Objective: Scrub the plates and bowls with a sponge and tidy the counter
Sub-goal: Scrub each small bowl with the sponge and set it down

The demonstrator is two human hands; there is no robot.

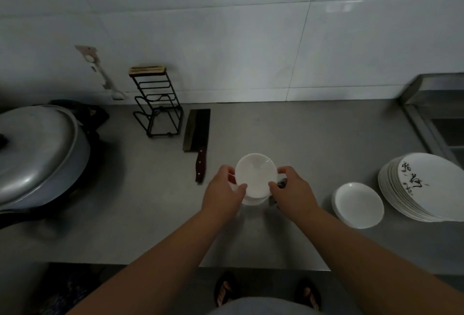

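A small white bowl sits on top of a short stack of like bowls in the middle of the steel counter. My left hand grips its left rim with thumb and fingers. My right hand pinches the right rim, and a dark object that may be the sponge is tucked under its fingers. To the right lie a stack of small white dishes and a tall stack of large plates with black brush lettering.
A cleaver with a dark wooden handle lies left of the bowls. A black wire rack stands by the tiled wall. A big lidded metal wok fills the left. The sink is at the far right.
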